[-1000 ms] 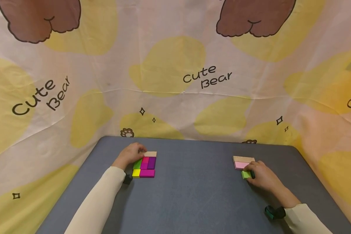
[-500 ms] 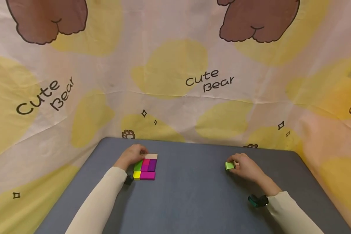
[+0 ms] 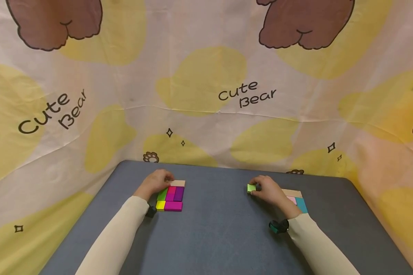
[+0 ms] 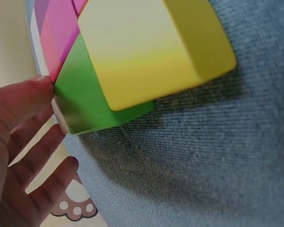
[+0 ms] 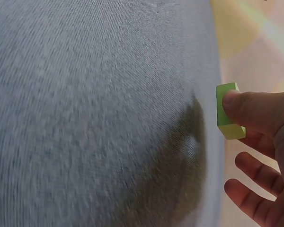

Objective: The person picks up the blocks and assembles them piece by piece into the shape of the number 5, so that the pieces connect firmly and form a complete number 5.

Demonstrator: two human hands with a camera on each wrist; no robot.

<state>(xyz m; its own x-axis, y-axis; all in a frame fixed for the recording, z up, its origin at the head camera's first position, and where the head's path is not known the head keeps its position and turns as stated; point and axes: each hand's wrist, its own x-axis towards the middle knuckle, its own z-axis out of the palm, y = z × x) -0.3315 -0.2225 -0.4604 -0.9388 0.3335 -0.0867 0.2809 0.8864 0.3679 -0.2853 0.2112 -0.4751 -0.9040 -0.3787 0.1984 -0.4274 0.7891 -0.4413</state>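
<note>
At the left of the table, a compact group of coloured blocks lies flat. My left hand [image 3: 155,181] grips the left end of its pale wooden block [image 3: 178,183], with the thumb on the near edge in the left wrist view. Against that block lie a green block [image 3: 162,195], a pink block [image 3: 170,193] and a purple block [image 3: 179,193]. A yellow block [image 3: 160,206] and a magenta block [image 3: 173,206] form the front row. Between thumb and fingers, my right hand [image 3: 270,190] pinches a small light green block [image 5: 231,111], held above the table.
Partly behind the right forearm lie another pale wooden block [image 3: 293,192], a light pink block [image 3: 291,199] and a blue block [image 3: 301,205]. The grey table [image 3: 213,229] ends at a patterned cloth [image 3: 199,126] along the back and sides.
My right hand has carried the light green block leftward from the right-hand blocks, uncovering part of them. The left hand has stayed on its wooden block.
</note>
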